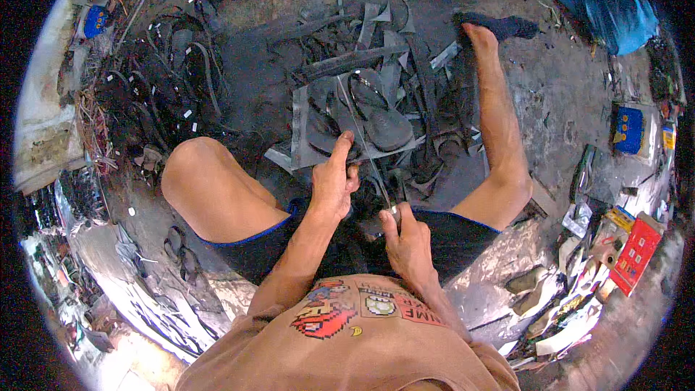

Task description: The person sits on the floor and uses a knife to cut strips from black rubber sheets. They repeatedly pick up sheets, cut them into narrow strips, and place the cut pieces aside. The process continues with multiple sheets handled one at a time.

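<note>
Right hand (407, 240) grips long blade (365, 148), pointing away.

Grey sandal (376, 119), black rubber strips (347, 61), blue tarp (601, 0), red box (637, 253).

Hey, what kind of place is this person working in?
Probably an informal floor-level workshop for making or repairing rubber sandals. A dark grey rubber sandal lies amid black rubber strips and offcuts on the bare concrete floor, and the right hand holds a long thin metal blade over it.
</note>
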Motion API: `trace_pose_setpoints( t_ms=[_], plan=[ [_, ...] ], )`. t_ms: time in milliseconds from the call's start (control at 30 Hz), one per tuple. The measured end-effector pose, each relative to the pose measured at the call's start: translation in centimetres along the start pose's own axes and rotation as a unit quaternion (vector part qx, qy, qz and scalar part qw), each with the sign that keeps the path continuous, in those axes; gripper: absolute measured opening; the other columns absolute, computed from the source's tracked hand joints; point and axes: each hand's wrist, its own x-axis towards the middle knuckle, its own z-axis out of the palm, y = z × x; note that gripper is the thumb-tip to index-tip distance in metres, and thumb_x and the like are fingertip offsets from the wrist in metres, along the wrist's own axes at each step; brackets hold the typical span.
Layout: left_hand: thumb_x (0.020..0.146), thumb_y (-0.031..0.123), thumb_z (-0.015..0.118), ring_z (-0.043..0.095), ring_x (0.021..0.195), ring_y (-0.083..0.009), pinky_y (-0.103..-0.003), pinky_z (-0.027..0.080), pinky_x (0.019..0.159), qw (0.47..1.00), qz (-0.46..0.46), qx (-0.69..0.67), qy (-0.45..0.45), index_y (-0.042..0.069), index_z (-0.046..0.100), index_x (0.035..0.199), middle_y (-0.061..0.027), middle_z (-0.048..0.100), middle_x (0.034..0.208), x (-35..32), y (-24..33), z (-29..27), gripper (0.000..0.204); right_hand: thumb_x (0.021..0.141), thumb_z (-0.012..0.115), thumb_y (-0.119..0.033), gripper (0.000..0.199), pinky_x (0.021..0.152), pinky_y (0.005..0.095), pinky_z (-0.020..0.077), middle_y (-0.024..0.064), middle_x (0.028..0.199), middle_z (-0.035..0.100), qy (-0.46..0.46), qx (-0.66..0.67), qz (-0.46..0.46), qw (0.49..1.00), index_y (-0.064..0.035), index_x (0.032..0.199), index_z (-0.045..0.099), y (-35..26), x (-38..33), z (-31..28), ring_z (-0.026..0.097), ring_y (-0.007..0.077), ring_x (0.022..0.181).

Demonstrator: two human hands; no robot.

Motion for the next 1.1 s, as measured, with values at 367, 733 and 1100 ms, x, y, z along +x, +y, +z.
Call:
trace_pose_setpoints(
  t_ms=[367,733,1100],
  plan=[
    [0.097,0.037,0.073,0.037,0.041,-0.0066,-0.024,0.031,0.04,0.99,-0.112,-0.047,-0.074,0.01,0.057,0.093,0.0029,0.047,0.06,0.8,0.5,-1.8,0.032,0.097,0.072,-0.035,0.043,0.076,0.052,0.0549,0.0302,0.091,0.072,0.013,-0.025,-0.079,0.996,0.0053,0.11,0.068,2.9,12.1,2.5,0.071,0.0474,0.085],
    [0.097,0.037,0.074,0.036,0.043,-0.0062,-0.023,0.03,0.042,0.986,-0.123,-0.089,-0.074,0.008,0.056,0.086,0.0042,0.042,0.056,0.6,0.7,-1.3,0.036,0.097,0.066,-0.017,0.043,0.099,0.0434,0.0507,0.0164,0.129,0.069,-0.05,0.079,-0.208,0.974,-0.0073,0.138,0.059,5.6,19.4,5.5,0.065,0.0381,0.112],
    [0.098,0.03,0.072,0.051,0.052,-0.0177,-0.033,0.045,0.051,0.999,0.009,0.005,-0.034,0.01,0.061,0.11,-0.0032,0.059,0.073,-8.0,2.0,-3.5,0.026,0.105,0.056,-0.044,0.043,0.076,0.0454,0.0533,0.0145,0.102,0.075,0.03,0.215,-0.187,0.958,-0.0042,0.107,0.072,-6.7,24.2,8.9,0.066,0.0347,0.081]
  ],
)
